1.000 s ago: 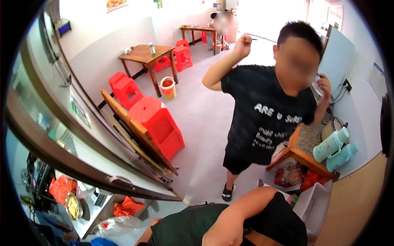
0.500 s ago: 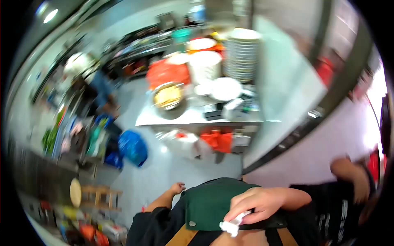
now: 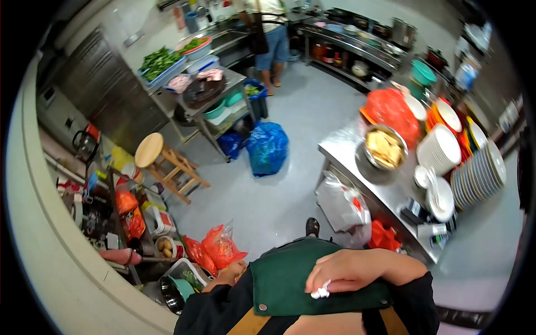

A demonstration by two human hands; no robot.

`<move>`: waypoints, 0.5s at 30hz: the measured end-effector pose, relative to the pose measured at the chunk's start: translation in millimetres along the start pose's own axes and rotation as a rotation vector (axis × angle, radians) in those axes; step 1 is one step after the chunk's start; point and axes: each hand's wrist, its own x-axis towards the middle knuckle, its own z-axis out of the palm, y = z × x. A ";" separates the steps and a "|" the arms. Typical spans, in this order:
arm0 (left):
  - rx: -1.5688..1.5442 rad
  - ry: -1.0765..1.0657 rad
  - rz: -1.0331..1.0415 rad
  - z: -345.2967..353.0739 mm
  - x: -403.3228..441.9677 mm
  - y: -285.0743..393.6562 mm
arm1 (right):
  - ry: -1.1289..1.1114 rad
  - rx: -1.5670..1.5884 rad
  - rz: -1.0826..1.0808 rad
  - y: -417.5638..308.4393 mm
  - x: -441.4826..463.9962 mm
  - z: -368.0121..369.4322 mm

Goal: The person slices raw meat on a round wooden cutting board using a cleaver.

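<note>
Wad (image 3: 320, 290) pinched in the right hand (image 3: 347, 271), before the apron (image 3: 283, 272);
left hand (image 3: 230, 272) apart, grip unclear; bowl (image 3: 370, 158) of yellow pieces (image 3: 385, 146) inside the edge of the worktop (image 3: 344, 146); tub (image 3: 167, 76) of greens (image 3: 159, 61) farther off; floor (image 3: 279, 206) from stool (image 3: 149, 149) to worktop, blue bag (image 3: 267, 149) between.

From my remote post I'm looking into a kitchen, seemingly an eatery's. Ahead and to the right of the right-hand fingers (image 3: 316, 277), a metal counter (image 3: 347, 146) carries a tall stack of plates (image 3: 477, 176); farther beyond them, a big pot (image 3: 403, 32) stands on a steel worktop. Ahead and to their left, leafy greens (image 3: 161, 62) lie near a chopping block (image 3: 204, 96).
</note>
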 end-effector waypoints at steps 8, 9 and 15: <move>-0.673 0.070 -0.839 -47.9 15.2 4.3 | 0.138 0.026 -0.013 98.2 41.3 -145.7; -1.160 0.246 -1.075 -63.3 41.7 -4.2 | 0.185 0.010 -0.040 109.8 45.5 -165.3; -0.010 0.303 -0.374 -208.5 109.8 229.7 | 0.501 0.108 0.134 213.3 81.2 -236.9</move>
